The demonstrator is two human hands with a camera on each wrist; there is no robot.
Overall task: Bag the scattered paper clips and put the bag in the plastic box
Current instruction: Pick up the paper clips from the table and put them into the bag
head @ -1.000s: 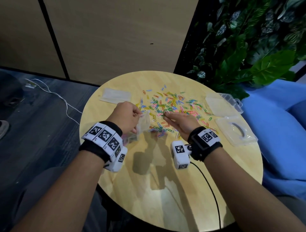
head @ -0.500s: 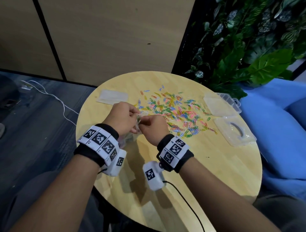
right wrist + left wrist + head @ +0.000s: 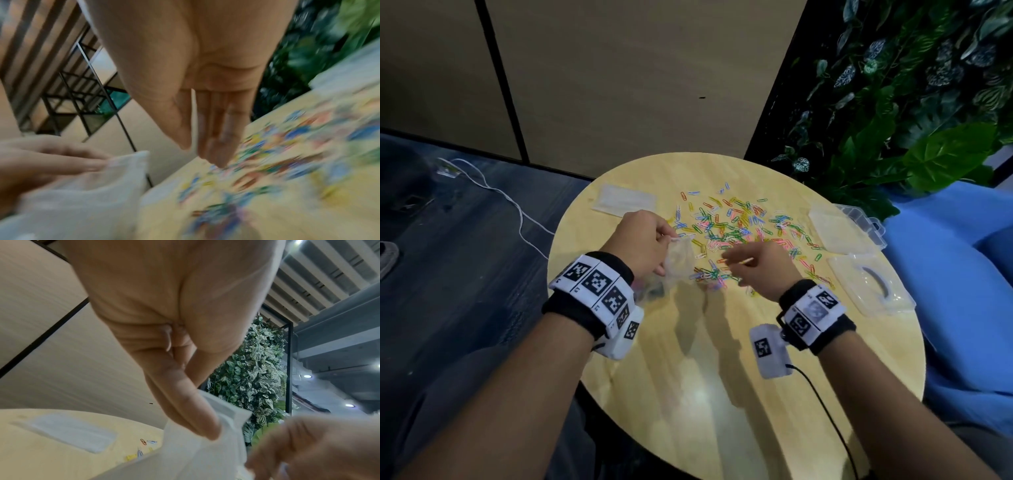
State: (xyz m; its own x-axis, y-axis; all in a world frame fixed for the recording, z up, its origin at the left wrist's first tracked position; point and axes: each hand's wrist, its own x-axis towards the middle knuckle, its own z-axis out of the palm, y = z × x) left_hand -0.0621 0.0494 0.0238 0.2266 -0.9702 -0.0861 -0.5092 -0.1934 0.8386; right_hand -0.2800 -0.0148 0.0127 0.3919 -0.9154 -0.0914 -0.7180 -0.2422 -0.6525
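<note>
Many coloured paper clips [image 3: 736, 226] lie scattered across the far middle of the round wooden table [image 3: 722, 377]. My left hand [image 3: 643, 240] pinches the rim of a small clear plastic bag [image 3: 679, 262], which hangs from its fingers with some clips inside; the same bag [image 3: 205, 443] fills the low middle of the left wrist view. My right hand [image 3: 750, 260] hovers just right of the bag over the near clips [image 3: 267, 154], fingers straight and holding nothing. The clear plastic box [image 3: 846, 226] stands at the table's right edge.
A clear lid with a handle [image 3: 869, 287] lies near the box at the right. Another flat clear bag [image 3: 625, 202] lies at the table's far left. Leafy plants [image 3: 911, 102] and a blue seat [image 3: 962, 291] stand to the right. A white cable [image 3: 510, 205] runs over the floor.
My right hand left the mouth of the bag and moved right, back over the clips, with its fingers straightened. My left hand still holds the bag in about the same place.
</note>
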